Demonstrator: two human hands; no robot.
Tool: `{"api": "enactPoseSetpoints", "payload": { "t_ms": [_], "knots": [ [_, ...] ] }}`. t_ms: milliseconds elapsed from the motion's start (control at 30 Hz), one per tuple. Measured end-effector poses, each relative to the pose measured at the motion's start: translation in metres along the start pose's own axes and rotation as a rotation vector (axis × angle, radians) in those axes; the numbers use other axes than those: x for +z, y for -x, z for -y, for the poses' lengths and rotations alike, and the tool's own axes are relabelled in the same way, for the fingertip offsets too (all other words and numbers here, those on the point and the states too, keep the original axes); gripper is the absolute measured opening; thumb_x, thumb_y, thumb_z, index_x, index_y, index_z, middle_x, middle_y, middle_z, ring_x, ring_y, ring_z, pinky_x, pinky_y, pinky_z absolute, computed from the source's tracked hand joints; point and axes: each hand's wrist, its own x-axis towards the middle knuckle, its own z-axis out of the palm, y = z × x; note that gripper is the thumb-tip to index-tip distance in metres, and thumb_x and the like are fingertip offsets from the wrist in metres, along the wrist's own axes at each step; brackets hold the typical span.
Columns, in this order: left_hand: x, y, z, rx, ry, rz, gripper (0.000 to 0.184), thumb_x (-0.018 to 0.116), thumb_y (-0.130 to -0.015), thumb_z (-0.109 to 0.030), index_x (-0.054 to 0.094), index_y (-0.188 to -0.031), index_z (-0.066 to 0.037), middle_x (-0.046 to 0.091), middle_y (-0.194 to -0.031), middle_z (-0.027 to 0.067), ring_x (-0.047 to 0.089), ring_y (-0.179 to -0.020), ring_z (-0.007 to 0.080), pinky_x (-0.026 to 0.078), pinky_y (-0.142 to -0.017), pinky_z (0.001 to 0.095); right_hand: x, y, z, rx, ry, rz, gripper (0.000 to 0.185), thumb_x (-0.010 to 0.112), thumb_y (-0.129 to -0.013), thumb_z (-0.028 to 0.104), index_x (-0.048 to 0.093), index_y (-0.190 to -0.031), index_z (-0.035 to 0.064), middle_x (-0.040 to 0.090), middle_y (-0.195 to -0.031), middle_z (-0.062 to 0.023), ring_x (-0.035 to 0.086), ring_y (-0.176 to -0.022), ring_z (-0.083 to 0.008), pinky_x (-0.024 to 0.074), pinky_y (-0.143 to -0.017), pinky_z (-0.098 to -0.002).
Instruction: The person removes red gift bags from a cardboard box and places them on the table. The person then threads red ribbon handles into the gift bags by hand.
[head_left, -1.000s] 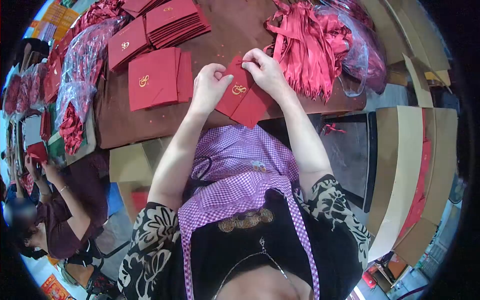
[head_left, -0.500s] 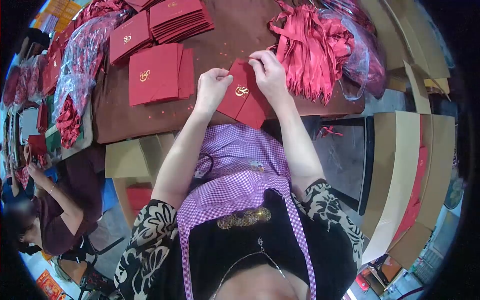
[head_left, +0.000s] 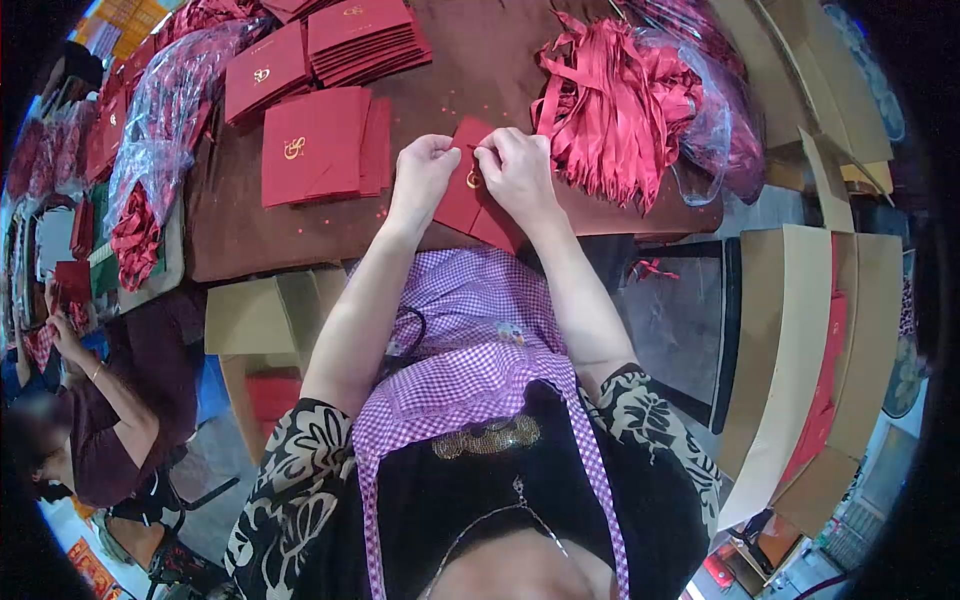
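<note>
A flat red paper bag (head_left: 468, 208) with a gold emblem lies tilted in front of me at the table's near edge. My left hand (head_left: 424, 180) is closed in a pinch at the bag's left edge. Over the bag's upper face, my right hand (head_left: 517, 172) is also pinched shut, its fingertips close to the left ones and partly covering the emblem. What lies between the right fingertips is too small to make out. To the right of the hands sits a heap of red ribbons (head_left: 610, 115), partly in clear plastic.
Stacked red bags (head_left: 315, 145) lie left of my hands, with more behind. Small red dots dot the brown tablecloth (head_left: 480, 60). Cardboard boxes (head_left: 775, 350) stand at the right, another (head_left: 255, 320) below the table. A co-worker (head_left: 120, 420) sits at the far left.
My right hand has moved down and left, from the bag's top right edge onto its face, now covering part of the emblem. The left hand stays nearly in place.
</note>
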Motion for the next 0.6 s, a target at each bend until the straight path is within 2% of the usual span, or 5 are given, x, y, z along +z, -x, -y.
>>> {"api": "enactPoseSetpoints", "payload": {
  "t_ms": [100, 233, 433, 600],
  "knots": [
    [0.0, 0.003, 0.002, 0.084, 0.077, 0.041, 0.031, 0.065, -0.082, -0.009, 0.062, -0.108, 0.008, 0.067, -0.087, 0.0092, 0.061, -0.078, 0.0127, 0.049, -0.07, 0.0263, 0.001, -0.002, 0.0, -0.04, 0.032, 0.008, 0.011, 0.065, -0.077, 0.016, 0.058, -0.073, 0.0083, 0.06, -0.072, -0.0058, 0.059, -0.071, -0.0241, 0.0347, -0.072, -0.039],
    [0.0, 0.005, 0.002, 0.038, 0.146, 0.067, 0.03, 0.063, -0.083, -0.007, 0.061, -0.11, 0.007, 0.067, -0.088, 0.0094, 0.061, -0.078, 0.0121, 0.049, -0.071, 0.0258, 0.001, -0.004, -0.002, -0.022, 0.063, 0.067, 0.011, 0.064, -0.078, 0.017, 0.058, -0.074, 0.0081, 0.061, -0.073, -0.0068, 0.059, -0.072, -0.0247, 0.0346, -0.073, -0.0389],
    [0.0, 0.01, -0.005, 0.042, 0.123, 0.065, 0.028, 0.061, -0.084, -0.005, 0.062, -0.109, 0.006, 0.067, -0.088, 0.0084, 0.061, -0.078, 0.0109, 0.049, -0.07, 0.0248, -0.008, -0.009, 0.003, -0.105, 0.11, 0.096, 0.011, 0.064, -0.079, 0.015, 0.057, -0.074, 0.0074, 0.061, -0.073, -0.0065, 0.057, -0.07, -0.0243, 0.0345, -0.074, -0.0383],
    [0.002, 0.011, 0.002, 0.081, 0.161, 0.034, 0.024, 0.063, -0.082, -0.005, 0.064, -0.103, 0.006, 0.067, -0.083, 0.0064, 0.06, -0.074, 0.0091, 0.049, -0.068, 0.0241, -0.016, -0.013, 0.011, -0.138, 0.191, 0.177, 0.01, 0.06, -0.078, 0.015, 0.058, -0.075, 0.0061, 0.062, -0.074, -0.0101, 0.059, -0.074, -0.0261, 0.0346, -0.074, -0.0403]
  ]
}}
